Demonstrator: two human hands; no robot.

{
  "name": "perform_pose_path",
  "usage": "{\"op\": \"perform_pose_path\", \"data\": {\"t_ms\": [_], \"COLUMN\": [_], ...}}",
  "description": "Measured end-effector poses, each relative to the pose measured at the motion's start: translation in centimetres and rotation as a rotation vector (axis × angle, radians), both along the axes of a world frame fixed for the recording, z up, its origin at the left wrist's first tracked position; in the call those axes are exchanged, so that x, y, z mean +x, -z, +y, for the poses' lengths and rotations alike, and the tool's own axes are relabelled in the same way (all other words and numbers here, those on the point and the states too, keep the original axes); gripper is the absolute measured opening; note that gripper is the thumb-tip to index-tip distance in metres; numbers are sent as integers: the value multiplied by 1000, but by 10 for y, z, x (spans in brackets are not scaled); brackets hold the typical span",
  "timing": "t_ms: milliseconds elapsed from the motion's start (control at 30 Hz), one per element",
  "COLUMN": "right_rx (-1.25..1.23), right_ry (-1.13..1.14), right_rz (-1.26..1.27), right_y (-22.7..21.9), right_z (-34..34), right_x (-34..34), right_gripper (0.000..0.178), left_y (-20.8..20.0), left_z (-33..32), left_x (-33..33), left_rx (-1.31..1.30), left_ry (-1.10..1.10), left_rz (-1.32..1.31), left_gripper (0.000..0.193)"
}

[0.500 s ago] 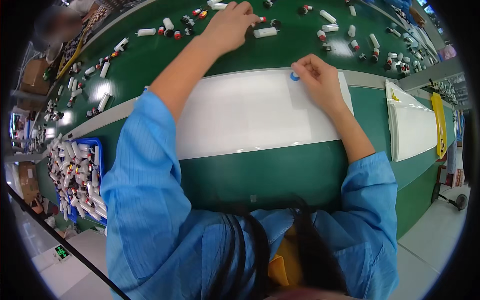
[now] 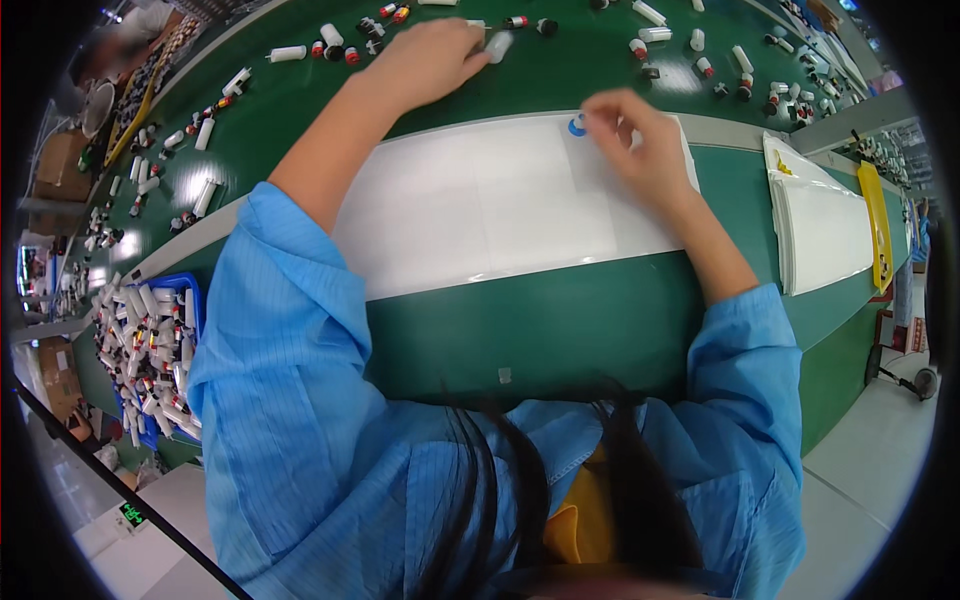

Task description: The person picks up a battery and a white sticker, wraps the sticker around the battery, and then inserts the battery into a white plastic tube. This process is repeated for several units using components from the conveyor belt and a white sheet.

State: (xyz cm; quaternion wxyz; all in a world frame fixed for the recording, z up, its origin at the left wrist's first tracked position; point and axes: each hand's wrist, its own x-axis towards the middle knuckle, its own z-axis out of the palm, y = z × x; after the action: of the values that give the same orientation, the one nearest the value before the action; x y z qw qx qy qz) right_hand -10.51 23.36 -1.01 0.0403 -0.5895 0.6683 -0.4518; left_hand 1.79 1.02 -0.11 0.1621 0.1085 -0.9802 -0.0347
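Observation:
My left hand [image 2: 425, 65] is stretched over the far green surface, palm down. Its thumb and fingers close on the near end of a translucent white plastic cylinder [image 2: 499, 46], which is tilted and slightly blurred. My right hand [image 2: 640, 140] is curled at the far edge of a white glossy sheet [image 2: 470, 215]. Its fingertips pinch a small blue-and-white round knob [image 2: 577, 124] resting there; part of the grip is hidden. Beyond my left hand lie a red-and-black piece [image 2: 516, 22] and a black cap [image 2: 546, 27].
A blue crate [image 2: 200, 300] heaped with white cylinders stands at the left. Loose cylinders and caps are scattered over the far green table [image 2: 575, 70]. At the right lie stacked white sheets [image 2: 825, 225] beside a yellow strip [image 2: 877, 225].
The white cylinder past my left fingers has turned from lying crosswise to tilted and come nearer that hand. My right hand stays at the knob. The whole view has shifted slightly.

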Motion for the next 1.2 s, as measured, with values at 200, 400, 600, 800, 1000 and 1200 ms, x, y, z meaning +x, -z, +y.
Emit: {"op": "perform_pose_path", "data": {"t_ms": [200, 400, 600, 800, 1000, 1200], "right_rx": [169, 413, 838, 299, 556, 576], "right_ry": [-114, -198, -307, -236, -80, -173], "right_rz": [606, 395, -17, 705, 492, 300], "right_y": [2, -18, -30, -28, -47, -47], "right_z": [48, 31, 9, 45, 22, 18], "right_x": [51, 42, 24, 65, 62, 52], "right_gripper": [25, 21, 24, 20, 18, 17], "left_y": [-5, -3, -20, -11, -4, 11], "left_z": [0, -11, -9, 12, 37, 49], "left_x": [27, 30, 27, 49, 48, 47], "left_rx": [236, 368, 733, 1621, 1971, 2143], "left_ry": [18, -73, -179, -25, 146, 296], "left_rz": [-73, -212, -505, 24, 236, 278], "left_gripper": [24, 27, 34, 33, 34, 34]}}
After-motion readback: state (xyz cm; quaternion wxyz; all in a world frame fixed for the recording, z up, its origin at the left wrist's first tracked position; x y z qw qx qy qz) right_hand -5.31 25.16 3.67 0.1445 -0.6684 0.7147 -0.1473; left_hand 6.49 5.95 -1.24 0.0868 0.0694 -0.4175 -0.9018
